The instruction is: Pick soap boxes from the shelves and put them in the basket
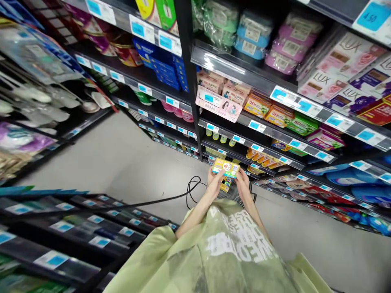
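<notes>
Both of my hands hold a yellow soap pack [226, 166] level in front of the lower shelves. Red and white lettering and a blue-green lower edge show on its face. My left hand [213, 181] is closed on the left end, its thumb on the front. At the opposite end, my right hand [242, 179] grips the side of the pack. Below the hands is a dark basket [237, 193], partly covered by my arms and shirt. Another yellow pack [225, 186] shows in it between my wrists.
Orange soap packs [257, 104], green soap packs [302, 123] and LUX boxes [326, 83] fill the shelving ahead. Plastic soap dishes [252, 34] stand above. A black cable [159, 200] stretches leftward over the grey floor [122, 150]. Low shelving [82, 260] is close at left.
</notes>
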`<state>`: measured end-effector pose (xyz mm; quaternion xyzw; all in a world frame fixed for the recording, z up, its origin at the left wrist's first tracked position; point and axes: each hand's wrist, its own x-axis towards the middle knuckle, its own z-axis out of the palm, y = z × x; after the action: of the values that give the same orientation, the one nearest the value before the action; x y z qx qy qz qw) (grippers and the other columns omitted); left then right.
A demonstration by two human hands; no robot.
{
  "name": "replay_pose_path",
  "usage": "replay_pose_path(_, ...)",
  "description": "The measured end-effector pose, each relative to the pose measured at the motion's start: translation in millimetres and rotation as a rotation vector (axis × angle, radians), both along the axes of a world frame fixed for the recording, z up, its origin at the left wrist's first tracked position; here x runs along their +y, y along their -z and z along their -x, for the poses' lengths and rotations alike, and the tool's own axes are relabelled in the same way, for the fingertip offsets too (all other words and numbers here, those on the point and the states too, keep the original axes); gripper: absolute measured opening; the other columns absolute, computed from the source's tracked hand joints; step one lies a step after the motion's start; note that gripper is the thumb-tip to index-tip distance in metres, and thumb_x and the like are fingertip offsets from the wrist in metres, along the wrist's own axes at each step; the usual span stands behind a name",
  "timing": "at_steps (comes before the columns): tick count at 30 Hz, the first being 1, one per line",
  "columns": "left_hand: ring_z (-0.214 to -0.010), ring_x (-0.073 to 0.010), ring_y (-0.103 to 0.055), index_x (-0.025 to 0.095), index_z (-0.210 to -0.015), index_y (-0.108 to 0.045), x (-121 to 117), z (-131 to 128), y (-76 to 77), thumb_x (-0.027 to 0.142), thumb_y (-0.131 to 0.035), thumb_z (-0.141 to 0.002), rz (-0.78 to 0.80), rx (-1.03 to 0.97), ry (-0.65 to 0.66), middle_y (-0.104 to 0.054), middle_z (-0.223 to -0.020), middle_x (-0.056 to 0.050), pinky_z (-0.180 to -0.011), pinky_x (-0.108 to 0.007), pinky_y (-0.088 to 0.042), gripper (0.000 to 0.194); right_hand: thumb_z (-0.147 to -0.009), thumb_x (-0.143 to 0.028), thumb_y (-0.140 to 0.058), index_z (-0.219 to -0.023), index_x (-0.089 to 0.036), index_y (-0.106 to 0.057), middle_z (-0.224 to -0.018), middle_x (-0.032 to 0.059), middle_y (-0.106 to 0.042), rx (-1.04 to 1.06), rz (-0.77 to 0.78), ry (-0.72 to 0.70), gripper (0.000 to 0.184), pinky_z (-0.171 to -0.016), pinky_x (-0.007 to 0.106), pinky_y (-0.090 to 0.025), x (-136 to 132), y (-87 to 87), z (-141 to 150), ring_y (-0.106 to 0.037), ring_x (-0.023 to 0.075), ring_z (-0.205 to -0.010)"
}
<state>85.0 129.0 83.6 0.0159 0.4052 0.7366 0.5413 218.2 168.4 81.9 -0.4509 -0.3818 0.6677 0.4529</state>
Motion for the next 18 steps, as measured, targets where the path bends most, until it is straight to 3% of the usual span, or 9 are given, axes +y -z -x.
replay_pose_path(5, -0.090, -0.0199, -0.077, 0.026, -0.102, -0.061, -3, 0, -12.0, 0.033, -0.108, -0.058, -0.040, 0.049, -0.004, -0.080, -0.101, -0.001, -0.085, -0.032, -0.062, 0.065, -0.073, -0.058, -0.094, -0.124, -0.027, -0.075, -0.127, 0.0070, -0.082, -0.024, -0.036, 0.006, 0.062, -0.109, 0.045, -0.061, 3, -5.0, -4, -0.077, 0.0292, -0.120)
replay_pose_path(9, -0.090, -0.0180, -0.076, 0.026, -0.104, -0.061, -6, 1, -14.3, 0.033, -0.109, -0.058, -0.070, 0.073, 0.018, -0.079, -0.101, 0.001, -0.088, -0.031, -0.061, 0.067, -0.073, -0.059, -0.093, -0.126, -0.026, -0.075, -0.129, 0.0083, -0.081, -0.051, -0.073, -0.027, 0.064, -0.109, 0.046, -0.061, 2, -7.5, -5, -0.077, 0.0304, -0.121)
replay_pose_path(15, -0.091, -0.0186, -0.076, 0.025, -0.103, -0.062, -10, 3, -10.7, 0.055, -0.101, -0.069, -0.045, -0.001, 0.036, -0.079, -0.104, 0.000, -0.081, -0.029, -0.060, 0.059, -0.072, -0.060, -0.092, -0.118, -0.025, -0.076, -0.126, 0.0076, -0.082, -0.077, -0.064, 0.037, 0.059, -0.108, 0.046, -0.061, -1, -4.7, -2, -0.077, 0.0300, -0.121)
replay_pose_path(18, -0.093, -0.0190, -0.076, 0.025, -0.103, -0.062, -12, 3, -10.2, 0.055, -0.100, -0.071, -0.065, -0.008, 0.047, -0.079, -0.105, 0.000, -0.087, -0.032, -0.060, 0.058, -0.072, -0.058, -0.092, -0.114, -0.026, -0.075, -0.126, 0.0065, -0.082, -0.063, -0.053, 0.060, 0.055, -0.110, 0.045, -0.060, -4, -4.3, 0, -0.076, 0.0290, -0.121)
